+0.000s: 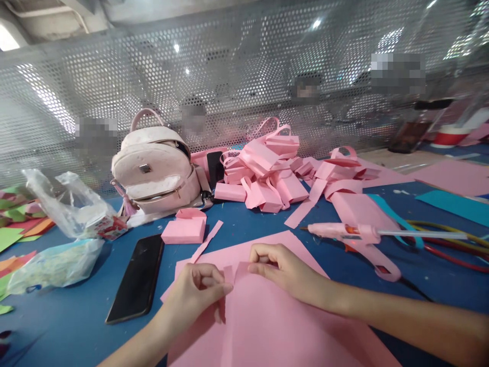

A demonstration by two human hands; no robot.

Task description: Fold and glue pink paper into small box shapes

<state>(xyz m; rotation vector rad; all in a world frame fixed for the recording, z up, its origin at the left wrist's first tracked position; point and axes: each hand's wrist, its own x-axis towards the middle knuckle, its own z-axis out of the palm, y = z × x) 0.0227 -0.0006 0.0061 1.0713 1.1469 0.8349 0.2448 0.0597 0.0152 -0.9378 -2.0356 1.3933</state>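
Observation:
A large pink paper sheet (275,316) lies in front of me, with a fold or narrow flap running down its middle. My right hand (271,262) is closed, thumb and fingers pinching the sheet's raised far edge. Left of the fold, my left hand (202,290) has its fingers curled and its thumb against a narrow pink paper flap (228,275). More pink paper shows underneath. Beyond the left hand are a thin pink strip (207,241) and a small folded pink paper box (184,229). A pink hot glue gun (351,239) lies right of the sheet, its nozzle pointing left.
A black phone (136,279) lies left of my hands, near plastic bags (57,265). Behind stand a pale pink backpack (153,168) and a heap of pink paper bags (267,173). Cables (451,239) run at right. A perforated metal panel (237,66) closes the back.

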